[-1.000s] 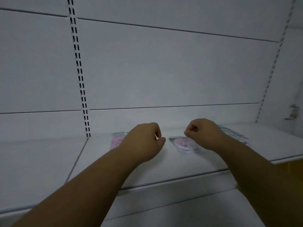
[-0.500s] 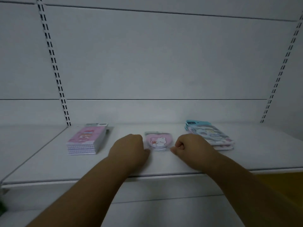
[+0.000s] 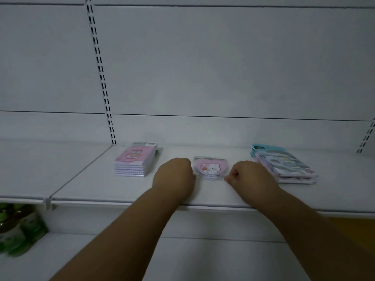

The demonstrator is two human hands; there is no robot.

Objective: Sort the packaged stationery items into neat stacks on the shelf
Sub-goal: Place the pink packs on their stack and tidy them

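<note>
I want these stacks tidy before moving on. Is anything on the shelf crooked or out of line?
The right-hand stack looks untidy: its packs are fanned and angled, with a blue one poking out behind. The pink notebook stack sits square. The heart-shaped packs lie between the left hand and right hand.

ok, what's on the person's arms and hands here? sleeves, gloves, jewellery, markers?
Nothing worn that shows. Both forearms are bare from the bottom edge of the picture up to the wrists: no sleeve or cuff in view. The left hand and the right hand carry no gloves, and no watch, band, or tracking marker is visible. The fingers are curled under, so rings cannot be ruled out. The picture is dim and slightly soft.
</note>
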